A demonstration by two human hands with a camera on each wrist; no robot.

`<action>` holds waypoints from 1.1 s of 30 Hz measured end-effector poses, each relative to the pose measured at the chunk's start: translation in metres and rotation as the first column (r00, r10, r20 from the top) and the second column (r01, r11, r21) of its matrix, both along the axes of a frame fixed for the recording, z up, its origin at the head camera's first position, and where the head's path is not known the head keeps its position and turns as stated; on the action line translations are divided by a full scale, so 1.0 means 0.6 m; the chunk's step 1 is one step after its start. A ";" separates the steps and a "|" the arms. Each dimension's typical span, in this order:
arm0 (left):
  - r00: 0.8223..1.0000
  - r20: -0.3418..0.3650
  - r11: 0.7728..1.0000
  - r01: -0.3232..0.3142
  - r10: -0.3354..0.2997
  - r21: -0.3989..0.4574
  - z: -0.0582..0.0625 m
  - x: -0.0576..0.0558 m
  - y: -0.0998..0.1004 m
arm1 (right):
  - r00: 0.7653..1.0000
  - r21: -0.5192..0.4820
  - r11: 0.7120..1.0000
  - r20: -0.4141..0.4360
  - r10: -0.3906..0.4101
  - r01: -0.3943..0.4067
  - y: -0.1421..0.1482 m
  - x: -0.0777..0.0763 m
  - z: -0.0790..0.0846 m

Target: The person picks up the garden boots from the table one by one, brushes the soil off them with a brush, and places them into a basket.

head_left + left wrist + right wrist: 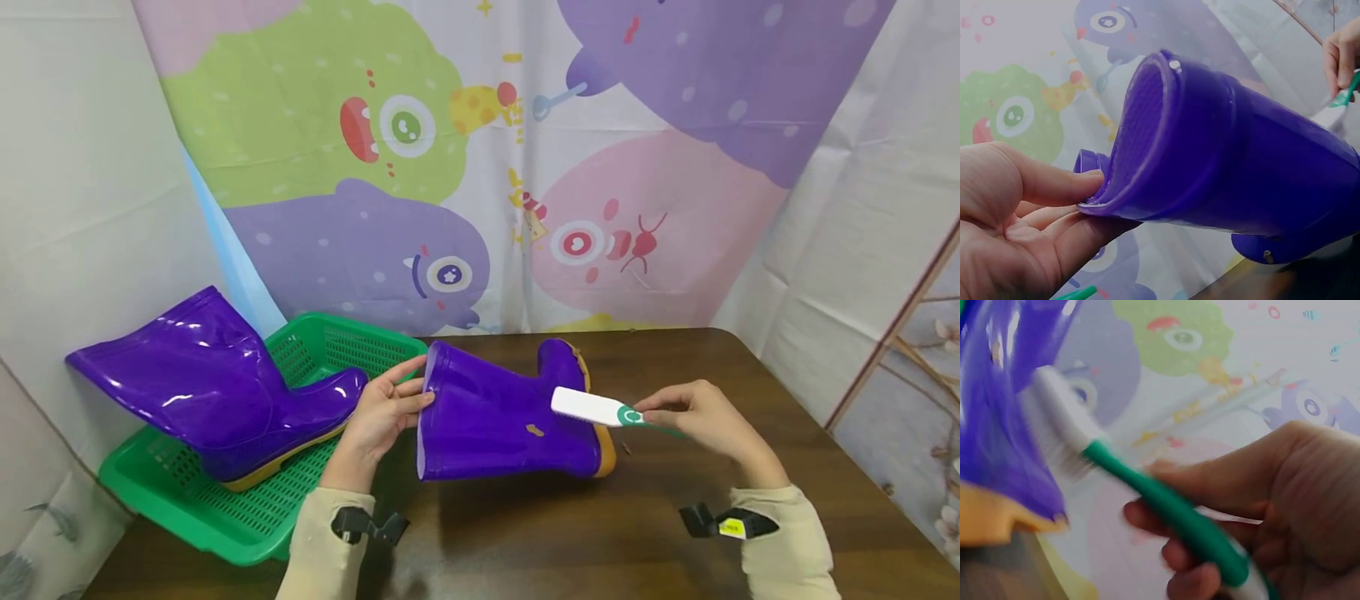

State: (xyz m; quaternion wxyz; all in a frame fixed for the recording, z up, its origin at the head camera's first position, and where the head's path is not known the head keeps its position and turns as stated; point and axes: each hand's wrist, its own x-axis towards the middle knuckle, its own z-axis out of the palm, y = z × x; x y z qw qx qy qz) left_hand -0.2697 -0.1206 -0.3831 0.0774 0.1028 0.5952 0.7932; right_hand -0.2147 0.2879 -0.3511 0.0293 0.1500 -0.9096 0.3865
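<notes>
My left hand (380, 414) pinches the top rim of a purple rain boot (487, 408), thumb on one side and fingers on the other. The boot lies on its side, its opening toward that hand and its yellow-brown sole to the right. A brown smear (535, 430) marks the shaft. My right hand (701, 417) grips the green handle of a white-headed scrub brush (588, 407). In the head view the brush head overlaps the boot near the ankle; in the blurred right wrist view its bristles (1054, 437) face the purple surface, and contact is unclear.
At the left, a second purple boot (202, 383) stands tilted in a green plastic basket (247, 546). Small brown crumbs (627, 448) lie on the dark wooden table (675, 533) near the sole. A cartoon-print curtain (510, 167) hangs behind the table.
</notes>
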 end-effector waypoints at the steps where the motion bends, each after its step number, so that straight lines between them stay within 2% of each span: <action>1: 1.000 0.001 1.000 -0.001 0.001 0.001 0.000 0.000 0.000 | 1.000 -0.040 0.999 -0.013 0.017 -0.017 -0.006 -0.001 -0.002; 5: 1.000 0.006 1.000 -0.005 0.005 0.004 0.000 0.000 0.001 | 0.990 -0.220 0.966 -0.023 0.136 -0.138 -0.043 -0.006 -0.015; 8: 1.000 0.007 1.000 -0.003 0.003 0.007 -0.001 0.000 0.001 | 0.978 -0.257 0.945 0.000 0.209 -0.202 -0.070 -0.009 -0.026; 10: 1.000 0.004 1.000 -0.002 0.002 0.009 -0.001 0.000 0.001 | 0.975 -0.244 0.947 0.025 0.221 -0.209 -0.080 -0.010 -0.031; 16: 1.000 -0.004 1.000 0.010 -0.010 0.013 -0.001 -0.001 -0.002 | 0.982 -0.116 0.976 0.024 0.188 -0.185 -0.076 -0.013 -0.035; 21: 1.000 -0.007 1.000 0.011 -0.011 0.015 0.001 0.000 -0.004 | 0.995 -0.038 0.994 0.015 0.101 -0.101 -0.059 -0.016 -0.032; 24: 1.000 -0.003 1.000 0.014 -0.014 0.014 0.002 0.000 -0.005 | 0.998 -0.019 0.998 0.028 0.054 -0.054 -0.048 -0.017 -0.032; 33: 1.000 -0.003 1.000 0.013 -0.013 0.000 -0.001 0.000 -0.004 | 0.999 0.045 0.999 0.033 0.015 -0.016 -0.033 -0.010 -0.020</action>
